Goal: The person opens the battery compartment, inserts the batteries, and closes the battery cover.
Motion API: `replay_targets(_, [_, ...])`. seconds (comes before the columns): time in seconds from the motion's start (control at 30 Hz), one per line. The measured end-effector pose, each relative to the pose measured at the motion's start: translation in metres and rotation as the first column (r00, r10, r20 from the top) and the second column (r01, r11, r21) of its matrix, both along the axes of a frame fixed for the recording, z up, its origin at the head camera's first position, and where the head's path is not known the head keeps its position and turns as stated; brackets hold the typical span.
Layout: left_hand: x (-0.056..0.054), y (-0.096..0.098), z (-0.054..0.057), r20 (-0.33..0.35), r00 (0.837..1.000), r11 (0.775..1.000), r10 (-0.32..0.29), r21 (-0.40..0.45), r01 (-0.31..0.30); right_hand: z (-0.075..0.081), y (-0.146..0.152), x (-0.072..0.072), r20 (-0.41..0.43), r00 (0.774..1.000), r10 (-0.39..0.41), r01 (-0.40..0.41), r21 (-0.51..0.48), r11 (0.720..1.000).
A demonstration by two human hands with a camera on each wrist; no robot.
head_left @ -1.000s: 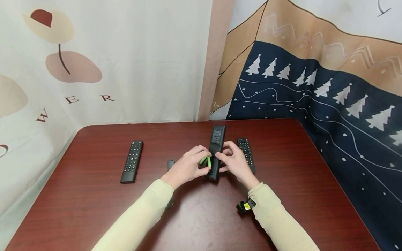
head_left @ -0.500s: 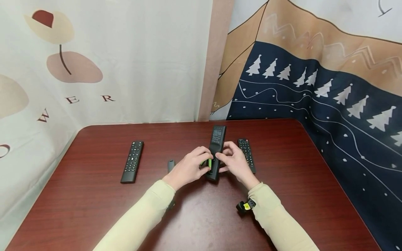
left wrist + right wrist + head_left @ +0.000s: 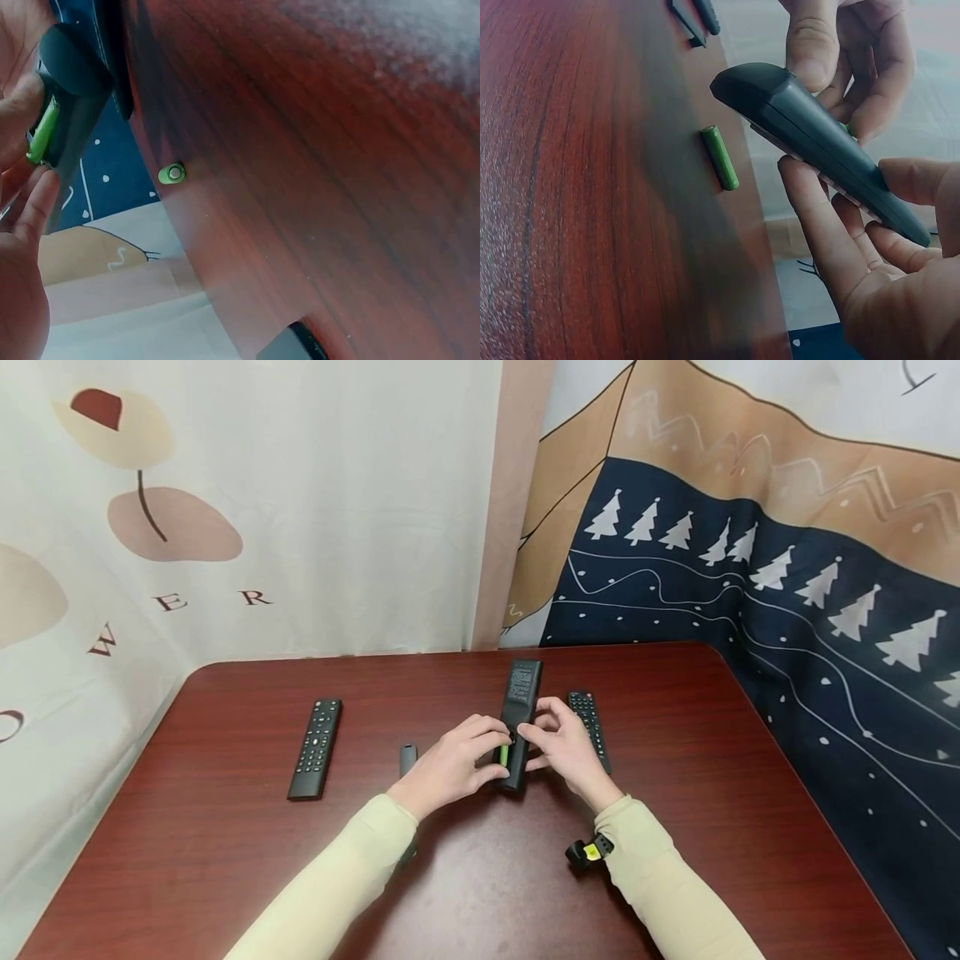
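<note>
In the head view my right hand [image 3: 558,743] grips a black remote control [image 3: 521,681] tilted up with its labelled back facing me, thumb on the back edge and fingers beneath. At its lower half my left hand [image 3: 461,756] pinches a green battery [image 3: 504,756] between thumb and fingers. The battery lies along the battery compartment, with part of it hidden by my fingers. The left wrist view shows this green battery [image 3: 43,133] angled at the opening. A second green battery [image 3: 720,159] lies on the table beneath the remote, seen in both wrist views.
A black remote [image 3: 315,747] lies on the reddish-brown table [image 3: 480,893] to the left, another remote [image 3: 590,727] to the right, partly behind my right hand. Beside my left wrist is a dark grey piece [image 3: 408,756] resembling a battery cover. Curtains [image 3: 360,510] hang behind the table.
The pinched battery has swung from a slant into line with the remote and closer in. My left hand has shifted slightly right with it. The right hand keeps its grip, nearly still.
</note>
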State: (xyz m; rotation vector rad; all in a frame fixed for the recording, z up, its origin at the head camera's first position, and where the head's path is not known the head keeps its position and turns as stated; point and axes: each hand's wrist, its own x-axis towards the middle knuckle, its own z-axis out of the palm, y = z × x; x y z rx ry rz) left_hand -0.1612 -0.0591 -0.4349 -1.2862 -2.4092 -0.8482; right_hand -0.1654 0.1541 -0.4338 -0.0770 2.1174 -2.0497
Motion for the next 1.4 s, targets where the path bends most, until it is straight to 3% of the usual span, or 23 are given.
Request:
replay_targets(0.27, [0.0016, 0.0, -0.0022, 0.017, 1.0, 1.0, -0.004, -0.022, 0.005, 0.0025, 0.0019, -0.0008, -0.001, 1.0, -0.01, 0.01, -0.016, 1.0])
replay_targets(0.57, [0.0062, 0.0021, -0.0033, -0.039, 0.999, 0.996, 0.024, -0.088, -0.027, 0.0027, 0.0045, 0.0008, -0.003, 1.0, -0.01, 0.009, -0.022, 1.0])
replay_targets(1.4, [0.0064, 0.0023, -0.0063, -0.18, 0.984, 0.997, -0.003, -0.075, -0.01, 0.0031, 0.0063, 0.0004, -0.001, 1.0, -0.019, 0.019, -0.042, 0.999])
